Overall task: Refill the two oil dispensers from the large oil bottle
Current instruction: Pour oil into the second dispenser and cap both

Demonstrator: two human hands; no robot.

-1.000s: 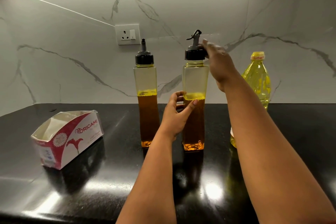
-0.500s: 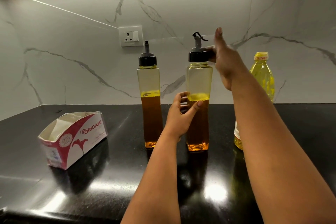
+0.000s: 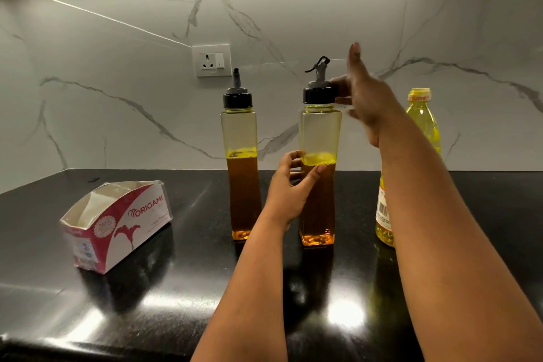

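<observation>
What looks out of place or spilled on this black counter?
No spill shows. The red and white Origami cardboard box is torn open at the top and sits skewed. The two clear square oil dispensers and the yellow plastic oil bottle stand upright.

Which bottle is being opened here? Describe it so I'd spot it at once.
On the black counter, under the wall socket, stand two tall dispensers. It is the right dispenser, beside the yellow oil bottle. Unlike the left dispenser, both hands touch it, and its spout flap is up.
</observation>
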